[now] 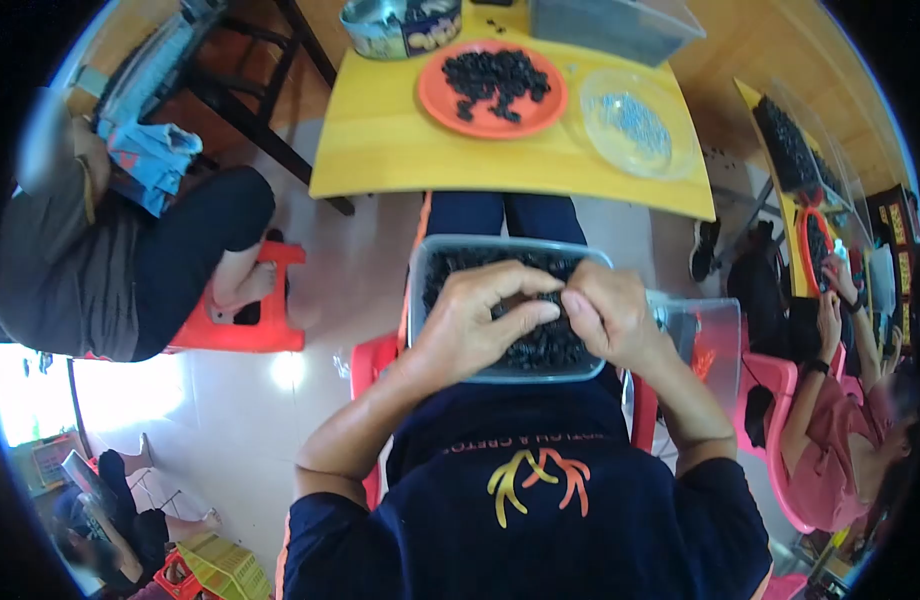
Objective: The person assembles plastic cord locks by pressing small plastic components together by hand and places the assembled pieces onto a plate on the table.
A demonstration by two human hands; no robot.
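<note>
A clear plastic bin [416,300] full of small black parts rests on my lap. Above it, my left hand [485,318] is curled, thumb and forefinger pinched on a small black part [553,300]. My right hand [610,312] is closed against the same part from the other side, and the fingertips of both hands nearly meet. Much of the part is hidden by the fingers. Ahead on the yellow table [380,160], a red plate [443,110] carries black ring-like pieces, and a clear round dish [600,150] contains small silvery pieces.
A patterned tin [385,38] and a clear box [620,30] stand at the table's far side. At my right is another clear container [720,335]. One person [70,250] sits at left, another [840,450] at right, and a third [110,520] lower left.
</note>
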